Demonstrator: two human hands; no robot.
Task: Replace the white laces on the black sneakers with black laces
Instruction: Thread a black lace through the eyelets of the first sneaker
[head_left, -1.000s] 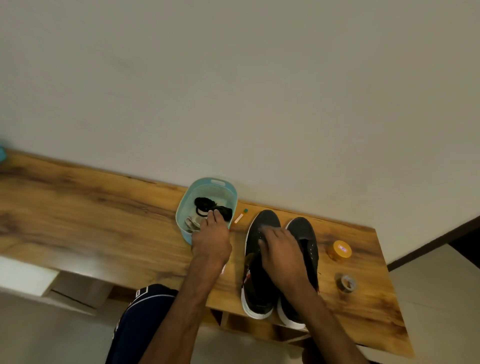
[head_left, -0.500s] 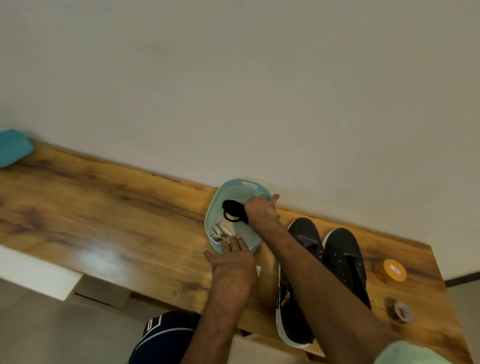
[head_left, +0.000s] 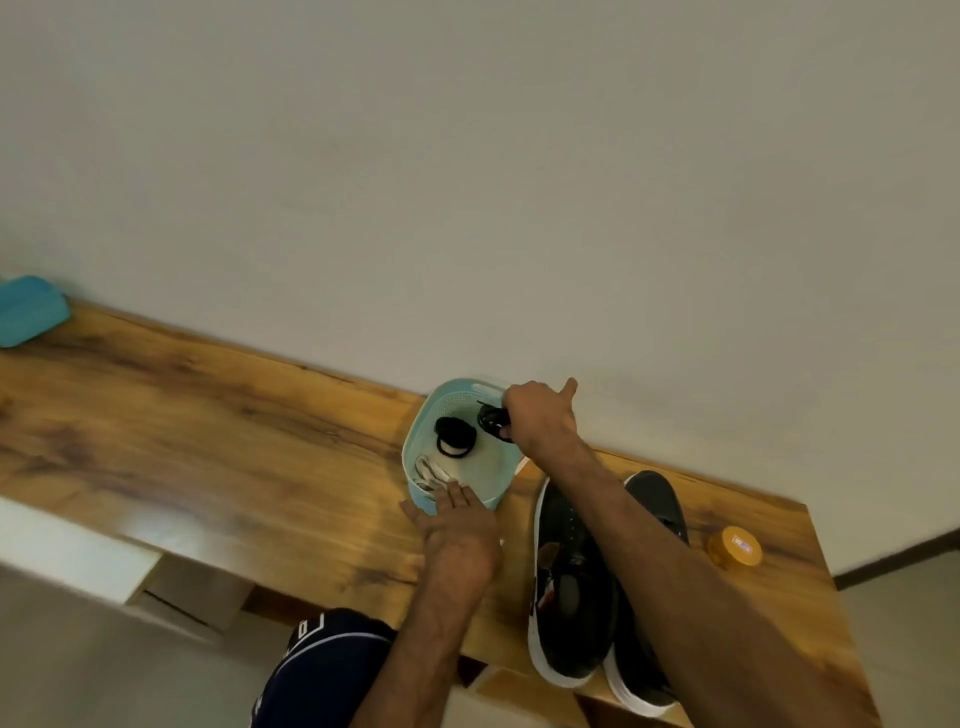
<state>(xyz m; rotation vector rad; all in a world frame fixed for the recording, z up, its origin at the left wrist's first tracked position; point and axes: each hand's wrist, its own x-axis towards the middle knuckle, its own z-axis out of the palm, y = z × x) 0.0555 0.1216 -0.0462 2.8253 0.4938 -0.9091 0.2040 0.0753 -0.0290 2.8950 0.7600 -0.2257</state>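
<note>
Taking the teal basket (head_left: 457, 402) as my mark, I have open wooden tabletop (head_left: 208, 441) all along its left, as far as a teal object (head_left: 28, 309) at the far end. The left hand (head_left: 460, 530) lies on its near rim, and the right hand (head_left: 540, 418), gripping a black lace bundle (head_left: 492, 420), fills its far right corner. Just right of the basket the sneakers (head_left: 558, 525) and the right forearm (head_left: 649, 545) block passage; the wall (head_left: 467, 208) stands close behind it.

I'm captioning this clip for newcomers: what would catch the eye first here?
The right hand gripping a bundled black lace at the far edge of the teal basket, near the wall. Then the pair of black sneakers on the wooden table, right of the basket.
</note>
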